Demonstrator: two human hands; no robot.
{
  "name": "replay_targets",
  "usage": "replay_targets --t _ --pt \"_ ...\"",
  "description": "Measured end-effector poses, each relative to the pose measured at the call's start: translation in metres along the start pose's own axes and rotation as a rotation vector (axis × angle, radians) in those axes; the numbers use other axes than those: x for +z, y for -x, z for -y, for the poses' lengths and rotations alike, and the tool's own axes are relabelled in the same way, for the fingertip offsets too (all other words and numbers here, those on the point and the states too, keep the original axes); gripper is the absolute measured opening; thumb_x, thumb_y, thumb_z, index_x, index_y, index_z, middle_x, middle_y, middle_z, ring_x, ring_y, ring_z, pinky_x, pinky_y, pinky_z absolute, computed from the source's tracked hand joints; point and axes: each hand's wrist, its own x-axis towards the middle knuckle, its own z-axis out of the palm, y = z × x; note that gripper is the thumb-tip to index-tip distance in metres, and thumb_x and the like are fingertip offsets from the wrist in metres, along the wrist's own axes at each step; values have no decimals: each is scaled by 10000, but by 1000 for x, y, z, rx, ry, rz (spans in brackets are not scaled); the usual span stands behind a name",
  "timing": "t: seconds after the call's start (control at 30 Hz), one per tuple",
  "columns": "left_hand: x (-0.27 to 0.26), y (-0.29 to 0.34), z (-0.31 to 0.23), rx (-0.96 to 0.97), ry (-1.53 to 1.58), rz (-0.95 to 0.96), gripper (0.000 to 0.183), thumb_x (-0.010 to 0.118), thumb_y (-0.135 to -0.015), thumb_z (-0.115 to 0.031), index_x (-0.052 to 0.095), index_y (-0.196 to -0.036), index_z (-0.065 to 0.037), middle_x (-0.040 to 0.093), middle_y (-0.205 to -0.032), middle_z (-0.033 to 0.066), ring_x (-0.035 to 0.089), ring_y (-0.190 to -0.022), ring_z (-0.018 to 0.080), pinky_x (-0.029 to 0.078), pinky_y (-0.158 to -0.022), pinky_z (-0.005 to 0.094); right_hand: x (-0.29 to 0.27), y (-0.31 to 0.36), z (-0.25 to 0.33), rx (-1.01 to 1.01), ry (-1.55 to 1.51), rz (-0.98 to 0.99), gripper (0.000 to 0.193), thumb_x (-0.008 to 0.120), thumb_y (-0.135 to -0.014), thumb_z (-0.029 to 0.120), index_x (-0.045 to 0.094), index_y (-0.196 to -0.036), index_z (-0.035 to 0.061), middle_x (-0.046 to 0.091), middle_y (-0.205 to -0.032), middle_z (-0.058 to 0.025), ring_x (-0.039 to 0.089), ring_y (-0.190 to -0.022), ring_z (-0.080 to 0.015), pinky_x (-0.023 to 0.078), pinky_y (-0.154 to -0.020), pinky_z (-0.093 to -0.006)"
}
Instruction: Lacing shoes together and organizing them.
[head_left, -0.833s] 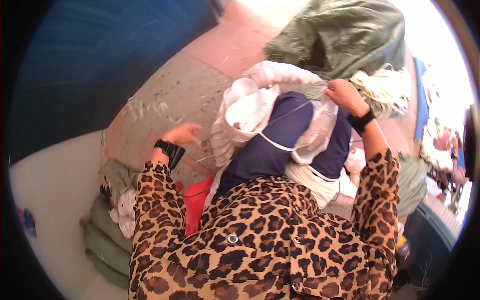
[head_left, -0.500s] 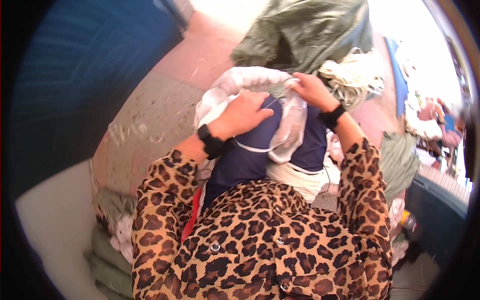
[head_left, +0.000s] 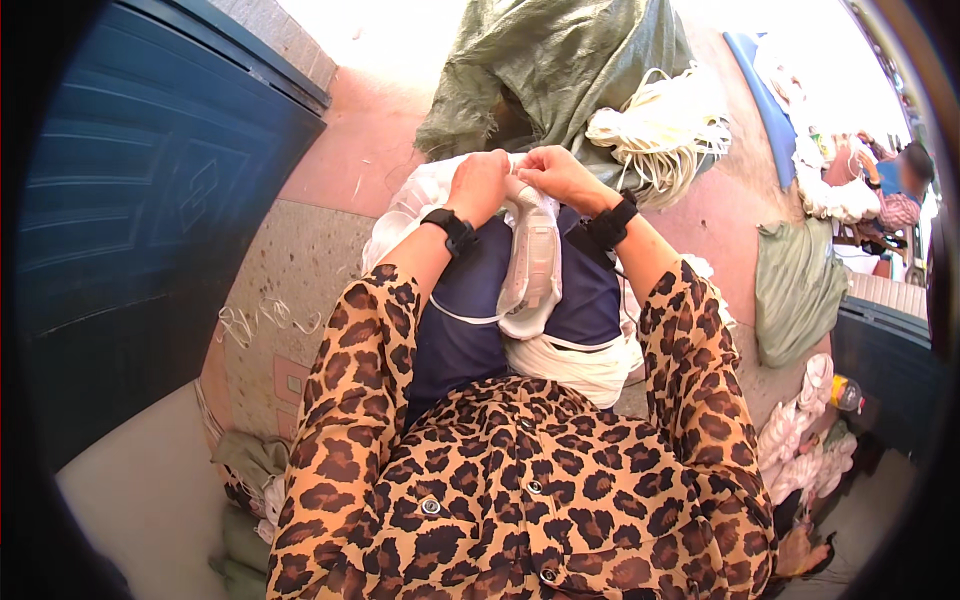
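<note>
On my dark blue-covered lap lies a white shoe (head_left: pixel 533 265), its pale, clear-looking sole facing up and its long side pointing away from me. At its far end my left hand (head_left: pixel 482 186) is closed, fingers bent down; what it pinches is hidden. Right beside it, my right hand (head_left: pixel 562 176) has thumb and fingers pinched on the shoe's far edge. Bunched white material (head_left: pixel 402 212) lies under and left of my left hand. A thin white band (head_left: pixel 462 318) crosses my lap, and a coil of white cord (head_left: pixel 575 368) rests close to my body.
Ahead stands a large green woven sack (head_left: pixel 570 70), with a bundle of cream cords (head_left: pixel 665 130) against it. A blue metal door (head_left: pixel 180 200) is at the left. Loose cord scraps (head_left: pixel 262 322) lie on the floor. At the right are a green cloth (head_left: pixel 795 290), a bottle (head_left: pixel 846 394) and a person (head_left: pixel 895 180) farther off.
My left hand has moved up and right to meet the right hand, and its fingers have closed. The thin cord stretched between them no longer shows. The view has shifted.
</note>
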Motion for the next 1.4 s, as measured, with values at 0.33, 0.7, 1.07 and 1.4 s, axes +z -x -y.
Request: replay_targets --t 0.33,0.7,1.07,1.4 --pt "-8 -24 14 -561 888 893 47 594 -853 -111 604 -827 -74 566 -643 -5 495 -485 53 375 -436 212 -24 8 -22 323 -659 340 103 622 -849 124 649 -903 40 626 -844 14 565 -721 -69 449 -604 -238" --pt "-27 43 24 -142 283 22 230 555 -866 -152 620 -999 25 642 -852 90 574 -773 131 459 -714 277 -55 4 -98 -217 741 -228 197 529 -825 151 623 -909 -1 625 -921 -196 595 -855 -344 489 -752 -388" --pt "-69 354 264 -1232 542 67 127 580 -825 -216 594 -843 -91 556 -668 10 532 -553 128 417 -435 274 -33 75 8 106 8 -105 251 538 -912 150 577 -1109 0 595 -865 10 531 -742 -61 435 -662 -200" --pt "36 362 238 -1116 867 -96 331 616 -841 -383 590 -945 -70 559 -734 9 550 -610 127 471 -522 269 205 -15 75 -220 356 503 277 580 -845 213 620 -889 -57 633 -748 -183 618 -702 -220 474 -648 -358"
